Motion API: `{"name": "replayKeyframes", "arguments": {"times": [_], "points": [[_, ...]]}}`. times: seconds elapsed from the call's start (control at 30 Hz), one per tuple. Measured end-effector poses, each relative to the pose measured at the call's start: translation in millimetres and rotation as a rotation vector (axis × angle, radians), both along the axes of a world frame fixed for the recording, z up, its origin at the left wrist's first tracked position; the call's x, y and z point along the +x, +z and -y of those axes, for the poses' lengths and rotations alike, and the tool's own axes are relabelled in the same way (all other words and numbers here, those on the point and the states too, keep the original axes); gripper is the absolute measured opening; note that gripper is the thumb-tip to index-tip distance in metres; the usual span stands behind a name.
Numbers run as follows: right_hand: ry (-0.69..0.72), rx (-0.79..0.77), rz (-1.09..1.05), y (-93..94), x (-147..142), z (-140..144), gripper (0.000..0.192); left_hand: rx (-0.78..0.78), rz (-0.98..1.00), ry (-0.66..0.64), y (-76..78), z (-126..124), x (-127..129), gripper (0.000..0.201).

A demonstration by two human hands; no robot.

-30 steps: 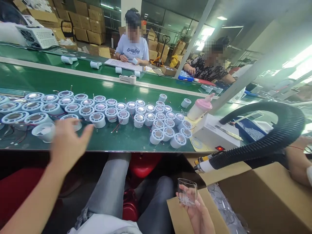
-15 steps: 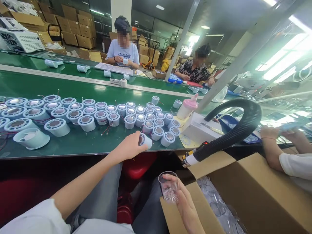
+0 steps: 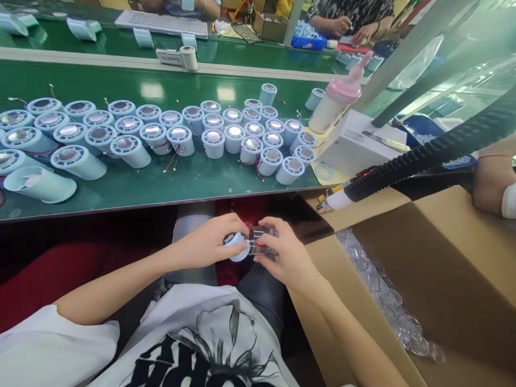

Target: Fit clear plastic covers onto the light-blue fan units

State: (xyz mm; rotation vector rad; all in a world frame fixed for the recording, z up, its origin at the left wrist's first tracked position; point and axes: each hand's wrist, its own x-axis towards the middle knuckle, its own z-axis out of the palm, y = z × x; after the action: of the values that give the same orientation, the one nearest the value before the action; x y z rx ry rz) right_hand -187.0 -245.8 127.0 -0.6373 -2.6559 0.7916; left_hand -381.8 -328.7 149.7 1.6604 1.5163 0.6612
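Both hands [image 3: 245, 248] now met at lap, white housing [image 3: 237, 248] w/ clear cup [image 3: 262, 242].

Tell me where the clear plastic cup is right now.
The clear cup sits low in the head view, in the right hand, pressed against the white housing in the left hand.

Pale blue round housing [image 3: 237, 248] and clear plastic cup [image 3: 262, 243], held end to end, touching, at lower centre of frame.
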Motion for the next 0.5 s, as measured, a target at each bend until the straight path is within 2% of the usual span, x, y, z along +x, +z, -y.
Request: {"name": "replayKeyframes", "arguments": {"times": [0.1,0.2,0.37,0.5], "points": [[-0.053,-0.3,-0.107,4.5,5,4,0.008,0.067,0.063,0.061,-5.2,2,3,0.036],[-0.173,-0.502,-0.183,8.5,7,7,0.019,0.118,0.096,0.07,-18.4,2,5,0.058],[-0.346,-0.77,-0.334,6.9,6,6,0.025,0.166,0.068,0.005,-33.3,-1,4,0.066],[-0.43,-0.953,-0.426,4.7,7,2,0.026,0.059,0.3,-0.056,-32.2,1,6,0.066]]}}
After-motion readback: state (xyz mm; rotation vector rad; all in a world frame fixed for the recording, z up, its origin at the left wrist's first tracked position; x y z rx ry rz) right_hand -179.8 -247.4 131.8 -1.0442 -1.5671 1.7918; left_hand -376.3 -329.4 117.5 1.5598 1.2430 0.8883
